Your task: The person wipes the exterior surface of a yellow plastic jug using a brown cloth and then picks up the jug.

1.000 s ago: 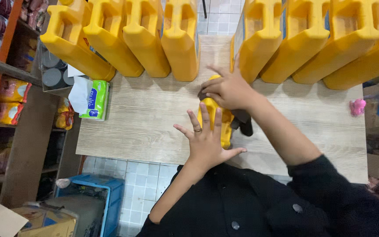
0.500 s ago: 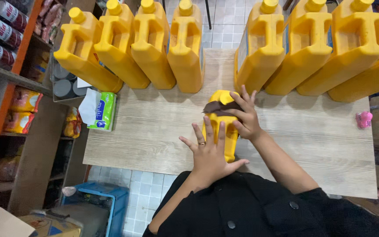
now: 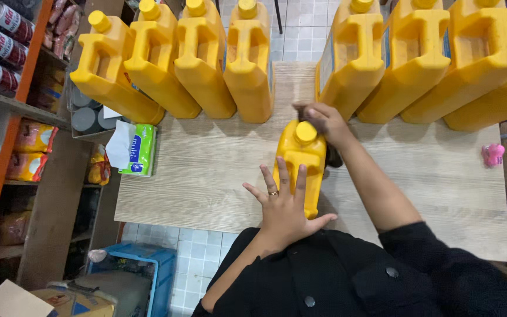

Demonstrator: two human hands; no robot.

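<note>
A small yellow jerrycan (image 3: 300, 161) with a yellow cap stands on the pale wooden table (image 3: 206, 176) right in front of me. My left hand (image 3: 283, 205) lies flat against its near side, fingers spread, a ring on one finger. My right hand (image 3: 324, 120) is at the can's far side beside the cap, closed on a dark cloth (image 3: 333, 156) that hangs down behind the can.
Two rows of large yellow jerrycans line the table's far edge, left (image 3: 200, 64) and right (image 3: 423, 58), with a gap between. A green tissue pack (image 3: 139, 149) lies at the table's left edge, a small pink object (image 3: 492, 154) at the right. Shelves (image 3: 7, 100) of goods stand left, a blue crate (image 3: 136, 264) below.
My right hand with the dark cloth has moved from over the can's top to its far side, uncovering the cap. My left hand stays spread on the can.
</note>
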